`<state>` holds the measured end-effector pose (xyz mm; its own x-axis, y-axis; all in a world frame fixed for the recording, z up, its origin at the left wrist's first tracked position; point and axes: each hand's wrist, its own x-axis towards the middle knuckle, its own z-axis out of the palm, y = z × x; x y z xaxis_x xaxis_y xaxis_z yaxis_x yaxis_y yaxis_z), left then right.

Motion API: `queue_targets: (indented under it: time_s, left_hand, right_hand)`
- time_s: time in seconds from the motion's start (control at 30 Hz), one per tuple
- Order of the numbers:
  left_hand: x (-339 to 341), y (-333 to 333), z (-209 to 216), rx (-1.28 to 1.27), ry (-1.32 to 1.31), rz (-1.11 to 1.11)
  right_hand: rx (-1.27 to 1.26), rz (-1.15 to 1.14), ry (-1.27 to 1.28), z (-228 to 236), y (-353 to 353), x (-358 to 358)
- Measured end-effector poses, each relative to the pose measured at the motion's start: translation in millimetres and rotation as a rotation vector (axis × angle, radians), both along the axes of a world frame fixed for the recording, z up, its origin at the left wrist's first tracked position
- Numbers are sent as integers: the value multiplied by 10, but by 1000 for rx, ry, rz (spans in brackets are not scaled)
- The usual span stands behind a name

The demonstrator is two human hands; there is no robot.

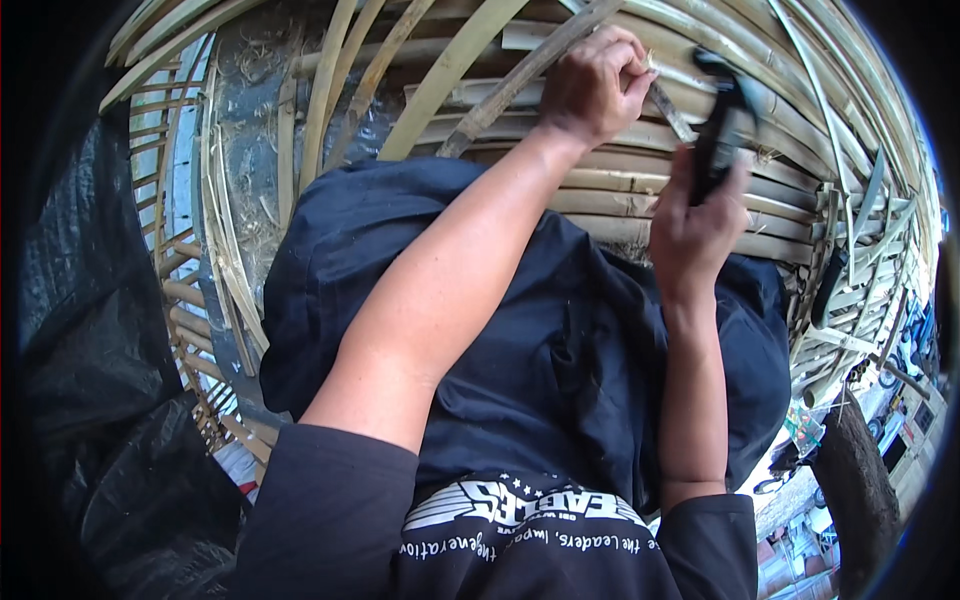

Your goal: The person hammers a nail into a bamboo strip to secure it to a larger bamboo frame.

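My left hand is closed on a thin bamboo strip at the upper middle, pinching it against a woven frame of bamboo slats. My right hand sits just to the right and lower, gripping a black-handled tool whose dark head points up toward the strip. The tool's tip is blurred, so I cannot tell whether it touches the strip. Both forearms rise from the lower edge over my dark blue clothing.
Long curved bamboo strips fan across the top. More slat lattice stands at the left and right. Black plastic sheeting fills the left side. A tree trunk and a street scene show at the lower right.
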<state>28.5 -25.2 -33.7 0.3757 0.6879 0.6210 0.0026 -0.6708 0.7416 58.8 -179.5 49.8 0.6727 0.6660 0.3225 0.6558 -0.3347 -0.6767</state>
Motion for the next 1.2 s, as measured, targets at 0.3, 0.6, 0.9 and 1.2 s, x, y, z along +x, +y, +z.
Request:
queue_targets:
  time_s: [0.3,0.6,0.9,1.2]
  left_hand:
    - [55,91,-27,28,-2,3]
    - [-8,33,-42,34,-4,13]
    - [8,16,-55,16,-16,27]
    - [61,58,-37,50,-27,30]
  right_hand:
    - [125,-29,-83,-64,93,33]
    - [-171,44,-133,-58,70,41]
    - [-151,27,17,43,47,34]
    - [41,2,-110,-39,18,-6]
